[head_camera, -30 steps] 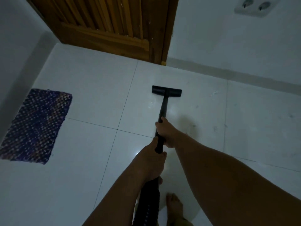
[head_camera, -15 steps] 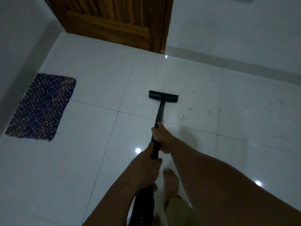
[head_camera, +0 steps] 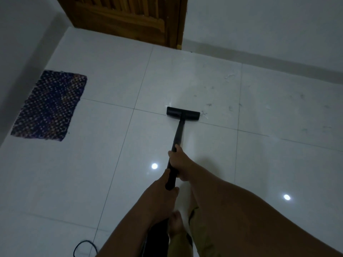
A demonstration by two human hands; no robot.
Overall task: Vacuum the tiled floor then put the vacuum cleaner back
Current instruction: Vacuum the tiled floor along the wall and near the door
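Black vacuum wand (head_camera: 178, 133) gripped by both of you, right hand (head_camera: 179, 164) farther along, left hand (head_camera: 163, 193) nearer, nozzle (head_camera: 183, 113) flat on white tiled floor (head_camera: 111, 164), woven mat (head_camera: 49, 106) far left.

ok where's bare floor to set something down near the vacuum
Bare tiles lie between the mat and the vacuum head, and up toward the door. Right of the head is specked with debris. Near the hands and the cord it is crowded.

Both forearms are bare, with no sleeves showing; low in the frame, an olive-khaki trouser leg (head_camera: 199, 236) ends above a bare foot (head_camera: 176, 224).
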